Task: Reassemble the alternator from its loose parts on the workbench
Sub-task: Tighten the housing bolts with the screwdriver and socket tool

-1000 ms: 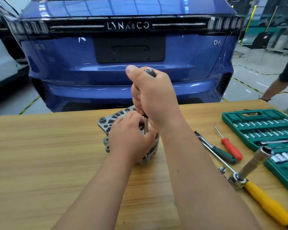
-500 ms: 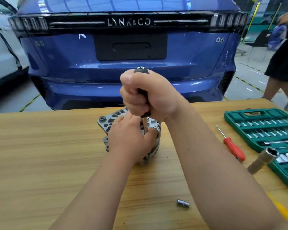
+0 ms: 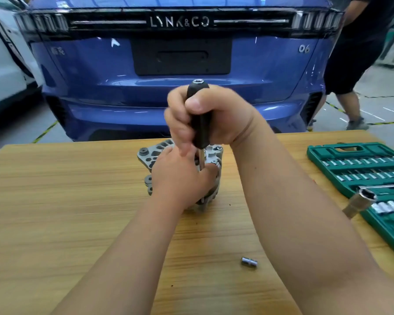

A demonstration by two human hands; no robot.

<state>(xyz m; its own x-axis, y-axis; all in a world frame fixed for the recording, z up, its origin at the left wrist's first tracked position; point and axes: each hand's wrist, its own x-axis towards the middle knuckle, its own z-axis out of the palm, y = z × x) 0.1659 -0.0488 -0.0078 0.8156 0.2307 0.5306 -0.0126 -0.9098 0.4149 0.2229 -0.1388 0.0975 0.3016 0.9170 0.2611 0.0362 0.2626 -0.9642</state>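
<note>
The screwdriver is being gripped upright by the right hand, its fist being turned round from its hold of a second ago. Directly beneath, the alternator is being clasped by the left hand on the workbench. A fastener is probably being tightened.

Alternator on workbench; socket case right; adapter, perhaps, nearer.
</note>
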